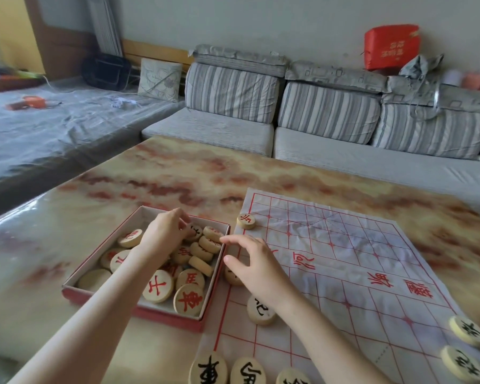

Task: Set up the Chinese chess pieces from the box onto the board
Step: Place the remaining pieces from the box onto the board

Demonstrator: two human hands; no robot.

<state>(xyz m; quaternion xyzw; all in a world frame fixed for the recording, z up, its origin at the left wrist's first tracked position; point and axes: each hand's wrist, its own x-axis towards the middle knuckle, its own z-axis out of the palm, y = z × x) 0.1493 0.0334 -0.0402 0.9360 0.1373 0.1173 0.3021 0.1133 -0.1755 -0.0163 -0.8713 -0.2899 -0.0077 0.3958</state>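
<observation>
The pieces [189, 299] in the box [130, 310] are judged light, rigid and smooth; rims are to be pinched. One is pinched by the left hand [165, 231]; the right hand [257, 263] is spread beside the box.

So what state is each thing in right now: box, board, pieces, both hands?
Box: open, partly full.
Board: spread flat, creased, few pieces placed.
Pieces in box: loosely piled, some tilted.
Black pieces on board: flat, face up.
Red piece: flat, board's far left corner.
Left hand: in box, fingers curled among the pieces; grip unclear.
Right hand: open, fingers spread above board's left edge.
</observation>
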